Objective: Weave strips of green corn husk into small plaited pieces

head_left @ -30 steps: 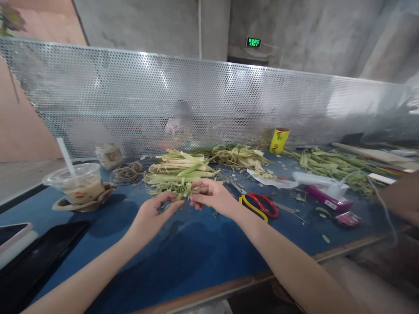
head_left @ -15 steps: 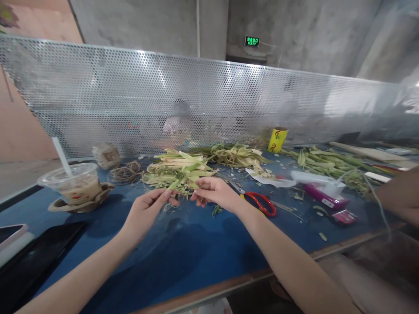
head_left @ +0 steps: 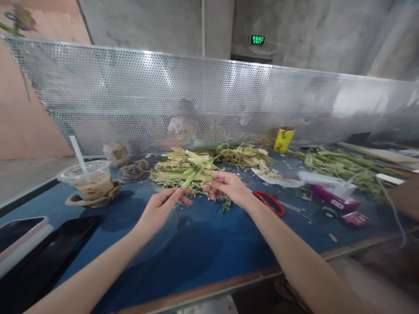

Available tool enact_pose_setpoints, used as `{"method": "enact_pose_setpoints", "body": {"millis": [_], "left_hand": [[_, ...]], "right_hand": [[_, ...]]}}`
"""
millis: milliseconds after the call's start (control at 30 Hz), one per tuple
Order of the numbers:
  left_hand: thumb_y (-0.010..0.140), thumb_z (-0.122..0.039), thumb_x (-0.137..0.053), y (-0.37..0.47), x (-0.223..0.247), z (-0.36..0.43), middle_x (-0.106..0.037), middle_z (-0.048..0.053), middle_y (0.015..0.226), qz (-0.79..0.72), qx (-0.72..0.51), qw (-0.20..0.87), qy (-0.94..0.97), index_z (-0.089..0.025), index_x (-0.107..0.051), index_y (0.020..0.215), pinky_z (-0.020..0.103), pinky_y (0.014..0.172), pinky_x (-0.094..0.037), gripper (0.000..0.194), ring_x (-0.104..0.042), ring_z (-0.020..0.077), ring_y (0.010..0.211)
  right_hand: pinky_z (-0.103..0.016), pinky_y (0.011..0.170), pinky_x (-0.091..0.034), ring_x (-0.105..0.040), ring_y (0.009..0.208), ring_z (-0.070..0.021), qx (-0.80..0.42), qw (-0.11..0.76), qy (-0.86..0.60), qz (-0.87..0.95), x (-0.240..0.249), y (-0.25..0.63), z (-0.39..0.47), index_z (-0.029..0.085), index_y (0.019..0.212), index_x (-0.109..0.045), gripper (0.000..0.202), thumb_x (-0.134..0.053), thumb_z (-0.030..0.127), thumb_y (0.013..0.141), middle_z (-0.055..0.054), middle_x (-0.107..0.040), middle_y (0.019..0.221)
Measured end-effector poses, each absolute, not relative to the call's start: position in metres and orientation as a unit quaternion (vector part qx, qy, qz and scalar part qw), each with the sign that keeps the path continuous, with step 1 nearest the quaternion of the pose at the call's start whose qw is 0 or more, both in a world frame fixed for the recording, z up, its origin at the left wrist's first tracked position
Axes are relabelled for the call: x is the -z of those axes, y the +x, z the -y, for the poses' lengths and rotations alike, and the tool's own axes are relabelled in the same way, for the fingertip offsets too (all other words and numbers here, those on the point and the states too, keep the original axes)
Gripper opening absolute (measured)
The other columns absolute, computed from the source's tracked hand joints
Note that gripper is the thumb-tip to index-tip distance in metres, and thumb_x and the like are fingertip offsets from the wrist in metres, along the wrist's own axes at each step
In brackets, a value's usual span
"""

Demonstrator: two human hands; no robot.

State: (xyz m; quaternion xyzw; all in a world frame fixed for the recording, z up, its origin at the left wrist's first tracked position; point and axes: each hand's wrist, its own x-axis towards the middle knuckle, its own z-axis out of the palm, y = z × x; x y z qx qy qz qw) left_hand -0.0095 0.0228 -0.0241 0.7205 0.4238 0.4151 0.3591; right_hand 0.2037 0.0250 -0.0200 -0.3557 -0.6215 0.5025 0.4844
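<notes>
My left hand [head_left: 163, 207] is closed in a pinch on the lower end of a green leaf strip [head_left: 187, 179], which slants up and away over the table. My right hand [head_left: 229, 186] is also closed, thumb against fingers, at the right end of what looks like the same green leaf piece; the fingers partly hide it. Just behind both hands lies a pile of pale green husk-like leaves [head_left: 170, 168]. Red-handled scissors [head_left: 273, 205] lie beside my right forearm, their blades hidden behind it.
On the left stand an iced drink cup [head_left: 88, 181] with a straw, a twine coil [head_left: 135, 170] and a phone [head_left: 21, 235]. A yellow roll [head_left: 283, 139], more leaves [head_left: 337, 165] and a purple-and-white device [head_left: 337, 196] lie right. A perforated metal screen [head_left: 209, 96] closes the back.
The whole view has shifted, so things appear farther right. Both hands keep their pinch on the leaf strip, with little change in pose.
</notes>
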Motion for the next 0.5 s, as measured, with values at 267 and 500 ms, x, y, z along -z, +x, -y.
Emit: {"method": "enact_pose_setpoints", "body": {"millis": [267, 500], "left_hand": [[0.082, -0.044, -0.045, -0.0066, 0.0235, -0.0214, -0.072, 0.005, 0.08, -0.393, -0.366, 0.382, 0.751, -0.016, -0.067, 0.079, 0.03, 0.081, -0.044, 0.035, -0.062, 0.0191, 0.082], [0.085, -0.039, -0.043, -0.0047, 0.0212, -0.0156, -0.072, 0.007, 0.08, -0.346, -0.366, 0.456, 0.734, -0.014, -0.049, 0.105, 0.031, 0.076, -0.047, 0.033, -0.066, 0.0176, 0.073]], "right_hand": [[-0.022, 0.05, -0.044, -0.063, 0.055, -0.0107, -0.51, 0.486, -0.353, 0.616, 0.0253, 0.2015, -0.0268, 0.016, 0.081, -0.059, 0.022, -0.064, 0.036, 0.073, -0.004, -0.069, 0.079], [-0.022, 0.05, -0.044, -0.063, 0.055, -0.011, -0.526, 0.485, -0.342, 0.61, 0.0241, 0.2011, -0.0234, 0.016, 0.082, -0.06, 0.02, -0.064, 0.033, 0.073, -0.003, -0.068, 0.078]]}}
